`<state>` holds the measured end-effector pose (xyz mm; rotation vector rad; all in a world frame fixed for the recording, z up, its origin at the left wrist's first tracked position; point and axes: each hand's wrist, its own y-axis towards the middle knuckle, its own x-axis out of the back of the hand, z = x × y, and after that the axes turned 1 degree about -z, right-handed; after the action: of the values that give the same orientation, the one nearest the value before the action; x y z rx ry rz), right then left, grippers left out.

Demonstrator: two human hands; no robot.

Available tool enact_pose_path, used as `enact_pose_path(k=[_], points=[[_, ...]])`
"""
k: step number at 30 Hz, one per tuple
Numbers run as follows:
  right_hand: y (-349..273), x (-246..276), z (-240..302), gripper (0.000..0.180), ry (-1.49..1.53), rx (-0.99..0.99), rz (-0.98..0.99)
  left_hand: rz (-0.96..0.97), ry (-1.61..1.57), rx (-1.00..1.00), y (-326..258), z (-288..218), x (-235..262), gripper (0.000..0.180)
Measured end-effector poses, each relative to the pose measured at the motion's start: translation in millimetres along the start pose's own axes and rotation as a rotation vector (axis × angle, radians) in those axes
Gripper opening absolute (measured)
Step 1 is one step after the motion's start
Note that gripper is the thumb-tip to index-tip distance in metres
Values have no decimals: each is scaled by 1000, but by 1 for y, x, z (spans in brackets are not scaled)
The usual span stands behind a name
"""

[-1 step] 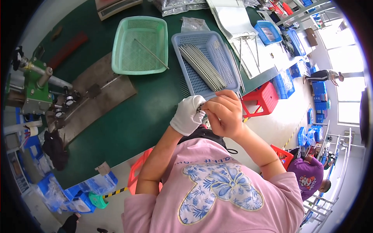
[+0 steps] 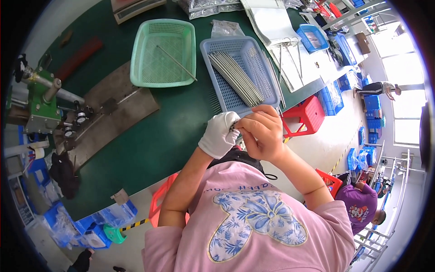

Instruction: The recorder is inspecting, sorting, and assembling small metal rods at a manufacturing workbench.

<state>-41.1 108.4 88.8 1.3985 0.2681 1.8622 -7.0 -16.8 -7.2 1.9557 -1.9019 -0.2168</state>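
In front of my chest, my left hand wears a white glove and is closed, fingers curled. My bare right hand pinches right beside it, fingertips meeting the glove. A small dark thing shows between the two hands, mostly hidden and too small to name. Just beyond my hands is a blue-grey mesh basket with several slim metal rods lying side by side in it. To its left stands a light green basket, and a single thin rod slants across it and over its rim.
On the left, a green press-like fixture with dial gauges adjoins a brown metal plate on the green table. At the right are papers, a small blue basket and a red stool. A person in purple is farther right.
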Motion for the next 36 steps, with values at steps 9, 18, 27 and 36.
enact_pose_path(k=[9,18,27,36], points=[[-4,9,0,18,-72,27,-47,34,19,38,3,-7,-2,10],[-12,3,1,17,29,-60,-31,35,0,42,0,-6,-2,8],[-15,2,4,20,-16,-15,-53,41,28,21,1,-8,-6,10],[-23,2,8,22,-32,49,-52,40,75,-64,-7,-7,-8,9]])
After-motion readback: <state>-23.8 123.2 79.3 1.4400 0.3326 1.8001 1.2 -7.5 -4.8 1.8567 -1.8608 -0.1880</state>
